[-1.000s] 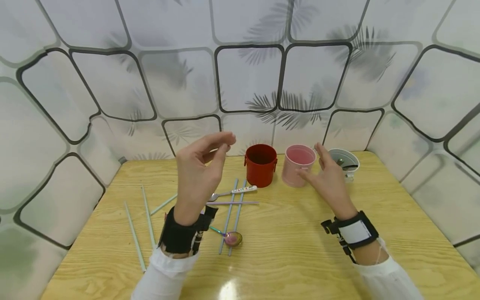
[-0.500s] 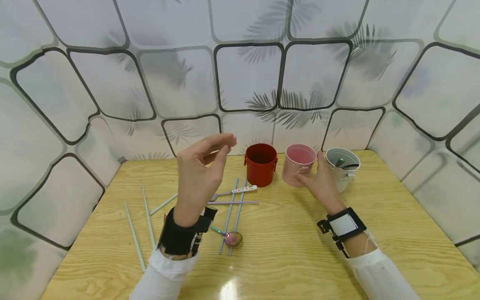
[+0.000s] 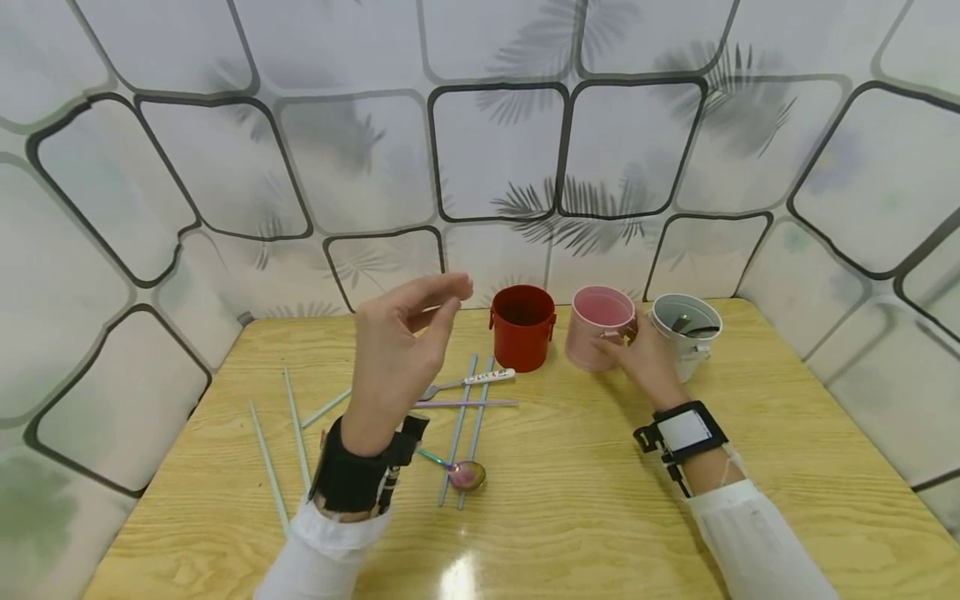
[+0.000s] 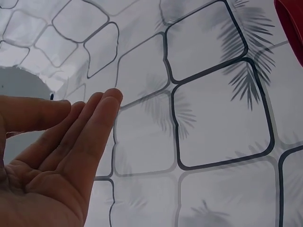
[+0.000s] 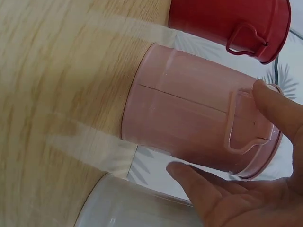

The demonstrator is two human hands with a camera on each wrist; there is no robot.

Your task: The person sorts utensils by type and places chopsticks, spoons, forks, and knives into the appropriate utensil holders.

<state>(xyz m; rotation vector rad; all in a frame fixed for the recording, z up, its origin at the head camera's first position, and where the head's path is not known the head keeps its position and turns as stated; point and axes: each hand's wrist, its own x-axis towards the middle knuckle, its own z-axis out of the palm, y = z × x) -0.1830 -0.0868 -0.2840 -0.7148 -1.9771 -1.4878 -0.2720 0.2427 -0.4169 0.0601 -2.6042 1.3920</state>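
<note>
My left hand [image 3: 401, 350] is raised over the left part of the table with nothing in it, its thumb close below the straight fingers. My right hand [image 3: 651, 358] is at the right side of a pink metal bucket [image 3: 585, 346]. In the right wrist view its thumb [image 5: 274, 106] lies at the bucket's small side handle [image 5: 232, 123], while the fingers [image 5: 194, 182] extend along the lower side, beside the white bucket [image 5: 137, 205]. The pink bucket stands upright on the table, and no contents show inside.
A red bucket [image 3: 519, 346] stands left of the pink one; the white bucket at right holds cutlery [image 3: 681, 323]. On the table lie a fork with a patterned handle [image 3: 487, 377], a shiny spoon [image 3: 467, 476], pale blue sticks [image 3: 477, 425], a purple stick [image 3: 487, 404] and green sticks [image 3: 266, 467].
My right hand has moved left and slightly lower, from between the pink and white buckets to the pink bucket's handle side, fingers more bent. My left hand stays nearly still.
</note>
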